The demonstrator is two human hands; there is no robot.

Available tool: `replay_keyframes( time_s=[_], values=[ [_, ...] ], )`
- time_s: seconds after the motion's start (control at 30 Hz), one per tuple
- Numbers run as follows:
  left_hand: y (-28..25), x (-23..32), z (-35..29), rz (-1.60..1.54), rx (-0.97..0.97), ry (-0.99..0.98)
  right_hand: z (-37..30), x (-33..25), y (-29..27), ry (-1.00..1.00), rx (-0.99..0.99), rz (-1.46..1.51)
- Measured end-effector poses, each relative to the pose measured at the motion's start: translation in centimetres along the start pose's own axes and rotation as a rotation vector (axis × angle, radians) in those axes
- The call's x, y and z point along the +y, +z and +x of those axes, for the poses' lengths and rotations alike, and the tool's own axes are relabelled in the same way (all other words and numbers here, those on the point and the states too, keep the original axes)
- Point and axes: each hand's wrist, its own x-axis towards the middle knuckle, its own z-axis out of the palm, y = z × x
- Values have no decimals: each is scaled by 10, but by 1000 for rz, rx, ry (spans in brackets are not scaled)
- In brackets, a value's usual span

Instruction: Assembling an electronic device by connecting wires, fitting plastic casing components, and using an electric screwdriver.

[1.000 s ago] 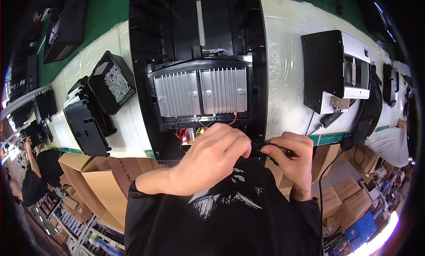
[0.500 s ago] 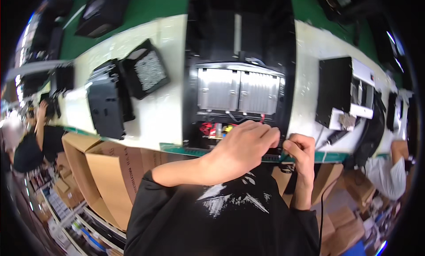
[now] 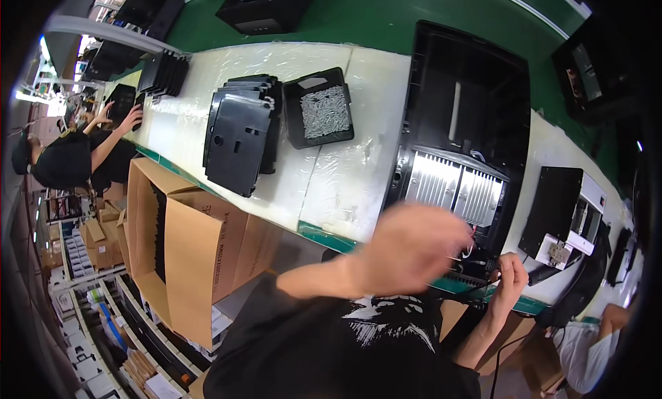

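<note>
Black housing [image 3: 483,82]; silver, ribbed heat sinks [image 3: 480,195]; grey screws [image 3: 325,114], black tray [image 3: 294,117]; black shirt [image 3: 296,357], white print [image 3: 386,330].

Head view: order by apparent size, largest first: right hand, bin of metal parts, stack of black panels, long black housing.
1. Long black housing, partly hidden by the left hand
2. Stack of black panels
3. Bin of metal parts
4. Right hand

View: swung left and tilted, black casing [image 3: 431,88] now farther right and slanted | Left hand [image 3: 414,251]: turned motion-blurred, now overlapping near left corner of finned heat sink [image 3: 436,180], previously clear | Carton [image 3: 193,254]: dark ridged contents [image 3: 160,235] newly visible
</note>
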Motion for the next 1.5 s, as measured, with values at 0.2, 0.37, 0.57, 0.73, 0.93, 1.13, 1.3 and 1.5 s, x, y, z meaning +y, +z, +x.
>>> replay_keyframes(
  time_s=[0.2,0.37,0.57,0.73,0.93,1.13,1.3,1.5],
  values=[
    [-163,-67,-22,1150,289,-519,14,-9,9,-108,34,-65],
    [-210,-97,-63,1228,128,-755,23,-14,10,-65,26,-5],
    [-226,-95,-54,1140,143,-836,31,-29,16,-200,65,-12],
    [-222,-81,-38,1051,225,-778,33,-41,15,-267,102,-29],
    [-132,1,25,797,1,-165,38,-85,32,-454,-27,-37],
    [-48,21,52,693,-338,364,36,-126,67,-277,-302,99],
    [-60,-16,78,-26,86,76,61,-134,39,-409,-137,128],
    [-55,-43,88,-357,5,-174,107,-110,57,-571,4,-105]
  ],
)
